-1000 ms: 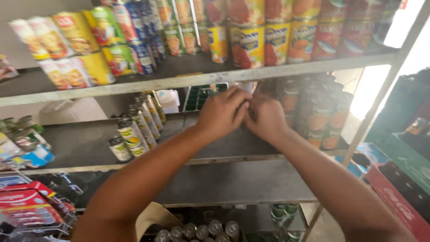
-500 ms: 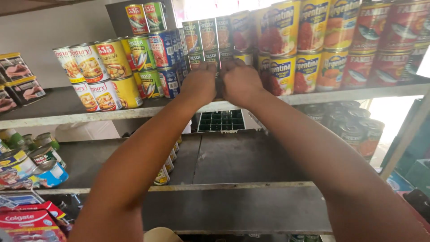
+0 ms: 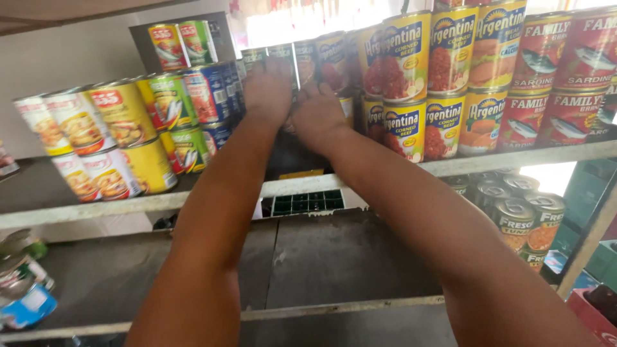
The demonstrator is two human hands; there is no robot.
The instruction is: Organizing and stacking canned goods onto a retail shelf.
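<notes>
Both hands are raised to the upper shelf [image 3: 488, 160]. The left hand [image 3: 267, 90] and right hand [image 3: 315, 115] are pressed side by side against the dark-labelled cans [image 3: 283, 54] stacked at the far centre. The fingers are hidden behind the knuckles, so their grip cannot be told. Yellow cans [image 3: 405, 96] are stacked just right

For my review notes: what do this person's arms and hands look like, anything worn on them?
Both arms are bare as far as the frame shows: no sleeves in view. The left hand and right hand carry no gloves, and no watch, bracelet or ring is visible from the back. The fingers are mostly hidden.
</notes>
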